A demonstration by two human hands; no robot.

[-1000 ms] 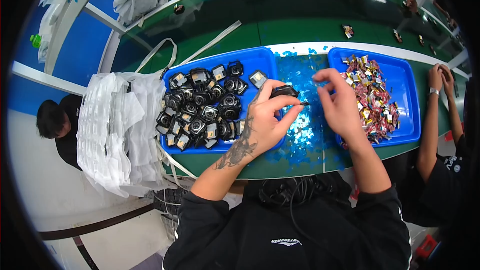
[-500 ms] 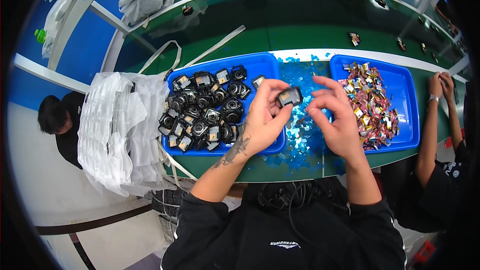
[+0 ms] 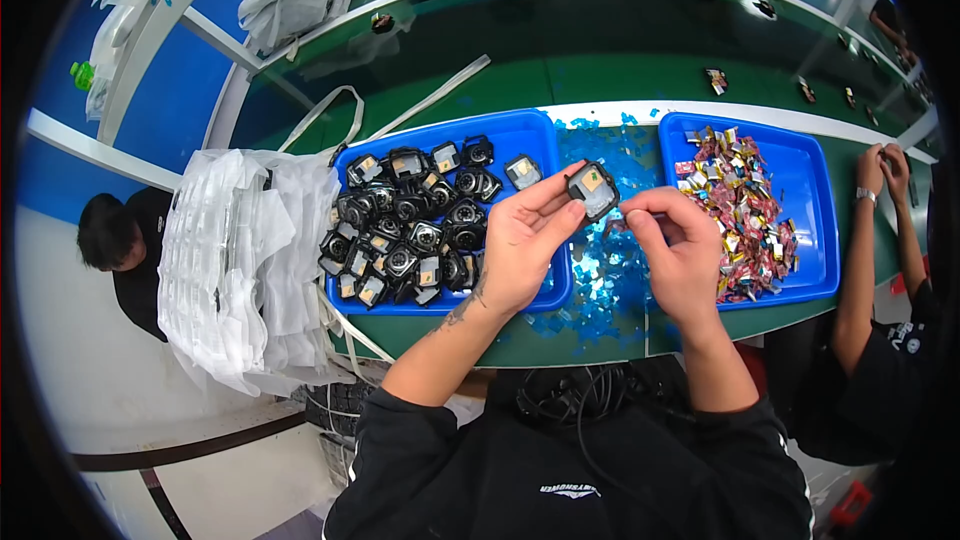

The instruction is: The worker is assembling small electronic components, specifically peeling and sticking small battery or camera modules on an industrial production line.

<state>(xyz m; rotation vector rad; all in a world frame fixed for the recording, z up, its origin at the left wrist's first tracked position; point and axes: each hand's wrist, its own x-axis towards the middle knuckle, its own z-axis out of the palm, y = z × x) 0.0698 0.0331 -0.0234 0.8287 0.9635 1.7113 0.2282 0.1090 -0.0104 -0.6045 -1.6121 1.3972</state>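
Note:
My left hand [image 3: 530, 245] pinches a black square watch case [image 3: 594, 190] between thumb and fingers, its open side with a tan patch and a green spot turned up. Close by its right edge is my right hand [image 3: 680, 245], fingers curled, thumb and forefinger pressed together; what lies between them, if anything, is too small to make out. Under my left wrist a blue tray [image 3: 535, 135] holds many similar black watch cases [image 3: 400, 205]. A grey-faced watch case [image 3: 522, 172] lies apart from that pile, near my left fingertips.
Blue film scraps [image 3: 600, 285] cover the green bench between the trays. A second blue tray [image 3: 822, 230] at right contains small pink, silver and yellow pieces [image 3: 740, 210]. White plastic trays [image 3: 240, 270] are stacked at left. Beyond runs a green conveyor [image 3: 600, 40]; a co-worker's forearms [image 3: 855, 250] rest at far right.
The watch case in my left hand has tilted so its inside faces up. My right hand has gone from spread fingers to a pinch beside it. Parts on the conveyor have shifted slightly right.

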